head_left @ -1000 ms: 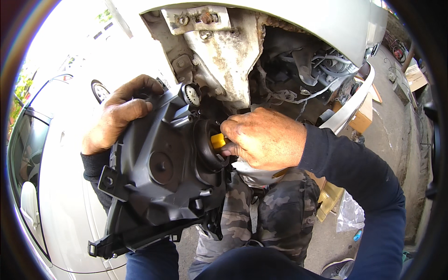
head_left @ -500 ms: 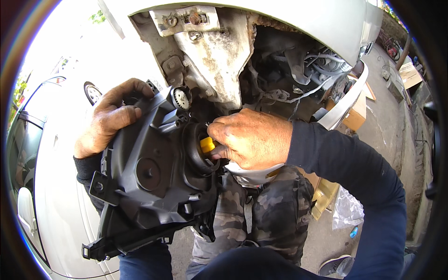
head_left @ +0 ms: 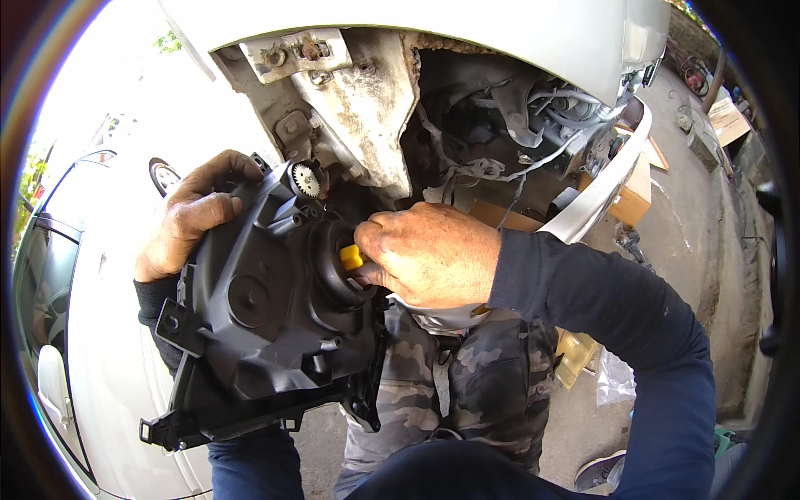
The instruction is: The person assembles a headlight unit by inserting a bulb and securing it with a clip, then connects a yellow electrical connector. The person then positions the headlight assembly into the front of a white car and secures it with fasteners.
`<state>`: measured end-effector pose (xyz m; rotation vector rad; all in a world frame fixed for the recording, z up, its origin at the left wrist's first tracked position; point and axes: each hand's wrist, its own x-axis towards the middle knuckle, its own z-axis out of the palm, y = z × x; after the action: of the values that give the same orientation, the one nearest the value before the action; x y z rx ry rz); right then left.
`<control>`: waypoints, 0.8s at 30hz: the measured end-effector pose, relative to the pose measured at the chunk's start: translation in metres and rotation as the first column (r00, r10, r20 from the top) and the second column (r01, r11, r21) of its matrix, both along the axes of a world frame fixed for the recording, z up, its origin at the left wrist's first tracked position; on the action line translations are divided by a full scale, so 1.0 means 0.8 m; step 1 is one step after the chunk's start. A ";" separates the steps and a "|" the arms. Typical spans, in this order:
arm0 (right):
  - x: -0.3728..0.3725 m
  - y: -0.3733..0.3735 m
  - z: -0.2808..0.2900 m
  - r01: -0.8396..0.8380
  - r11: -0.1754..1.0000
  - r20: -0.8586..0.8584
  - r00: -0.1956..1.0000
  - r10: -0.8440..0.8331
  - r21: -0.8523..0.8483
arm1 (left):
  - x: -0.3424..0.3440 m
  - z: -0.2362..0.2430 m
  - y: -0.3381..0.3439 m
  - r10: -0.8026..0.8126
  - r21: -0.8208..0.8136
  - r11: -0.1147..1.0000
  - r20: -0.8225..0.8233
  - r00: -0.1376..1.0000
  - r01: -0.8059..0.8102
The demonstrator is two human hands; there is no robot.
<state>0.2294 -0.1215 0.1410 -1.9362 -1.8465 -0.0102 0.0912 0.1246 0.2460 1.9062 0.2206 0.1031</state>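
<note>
A black car headlight housing (head_left: 279, 358) is held tilted above my lap, its back side up. My left hand (head_left: 196, 218) grips its upper left edge, thumb on top, other fingers wrapped over the rim. My right hand (head_left: 442, 254) is closed at the round black rubber collar (head_left: 323, 262) on the housing, its fingers reaching into the opening. Between thumb and forefinger shows a yellow plug (head_left: 351, 257); whatever lies behind my fingers is hidden. A white toothed adjuster wheel (head_left: 305, 180) sits at the housing's top corner.
Ahead stands a light-coloured car body (head_left: 500, 42) with an exposed rusty metal panel (head_left: 358, 108) and loose wiring (head_left: 558, 162). A cardboard box (head_left: 635, 196), a yellowish plastic piece (head_left: 575, 358) and a clear bag (head_left: 615, 382) lie to the right. Another car (head_left: 108, 333) is at left.
The car body and the floor things have shifted left in view. The housing and my right hand have moved slightly left together; both hands keep their hold.
</note>
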 end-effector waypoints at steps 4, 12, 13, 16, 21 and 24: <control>-0.004 -0.009 0.011 0.098 0.995 0.075 0.992 -0.097 -0.010 | -0.003 0.003 0.000 0.045 0.064 0.997 0.001 0.999 -0.045; 0.010 -0.004 0.019 -0.060 0.996 0.028 0.998 0.062 -0.062 | 0.003 0.005 0.008 -0.048 0.131 0.990 -0.029 0.998 0.051; 0.014 -0.005 0.020 -0.095 0.992 0.014 0.995 0.097 -0.084 | 0.003 0.002 0.009 -0.067 0.132 0.989 -0.007 0.998 0.067; 0.021 -0.001 0.024 -0.125 0.984 -0.050 0.992 0.119 -0.129 | 0.003 0.002 0.015 -0.109 0.134 0.985 0.006 0.994 0.107; 0.014 -0.004 0.023 -0.065 0.995 0.002 0.998 0.065 -0.074 | 0.005 0.003 0.014 -0.127 0.195 0.973 0.012 0.992 0.123; 0.006 -0.009 0.017 -0.011 0.999 -0.023 1.000 0.010 -0.041 | 0.006 0.000 0.009 -0.109 0.106 0.989 0.020 0.994 0.106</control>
<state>0.2339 -0.1286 0.1547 -1.9458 -1.8557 0.0532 0.0961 0.1321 0.2464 2.0157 0.0960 0.0679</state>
